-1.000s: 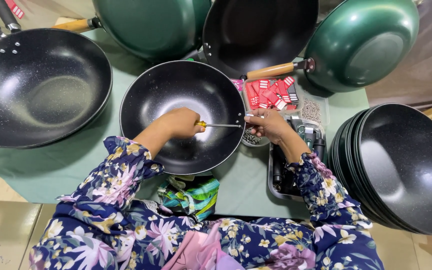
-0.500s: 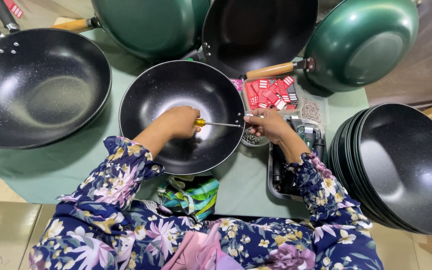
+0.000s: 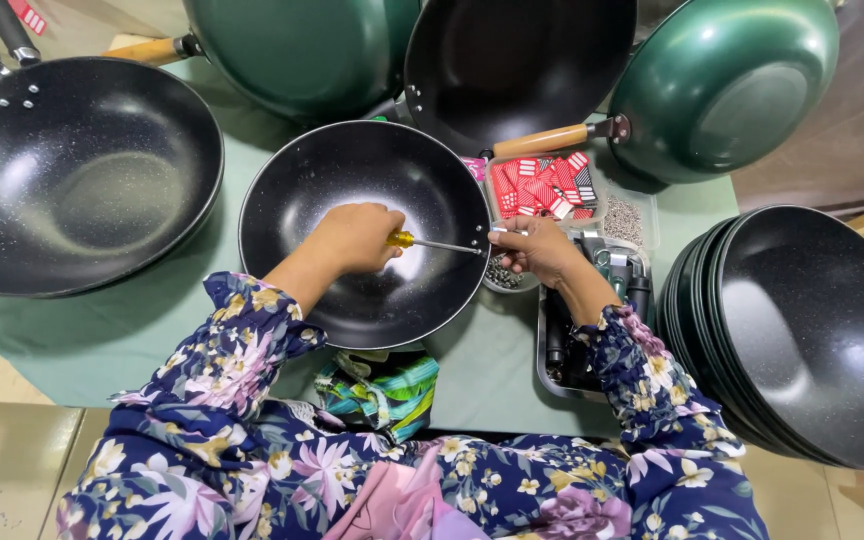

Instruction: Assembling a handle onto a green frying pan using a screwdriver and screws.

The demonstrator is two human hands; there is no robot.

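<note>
A black speckled wok [image 3: 352, 180] without a handle lies on the green mat in front of me. My left hand [image 3: 357, 236] is inside it, closed around a yellow-handled screwdriver [image 3: 432, 243] whose shaft points right toward the wok's rim. My right hand [image 3: 537, 248] is at that rim, fingers pinched on the wok's edge where the screwdriver tip meets it. What the fingers pinch there is too small to make out.
A big black wok [image 3: 72, 170] lies left. Green woks [image 3: 302, 50] [image 3: 727, 85] and a black one [image 3: 517, 60] with wooden handles [image 3: 547, 140] stand behind. A stack of black woks [image 3: 812, 330] is right. Trays of red tags [image 3: 542, 185], screws [image 3: 624, 218] and parts [image 3: 562, 345] sit by my right hand.
</note>
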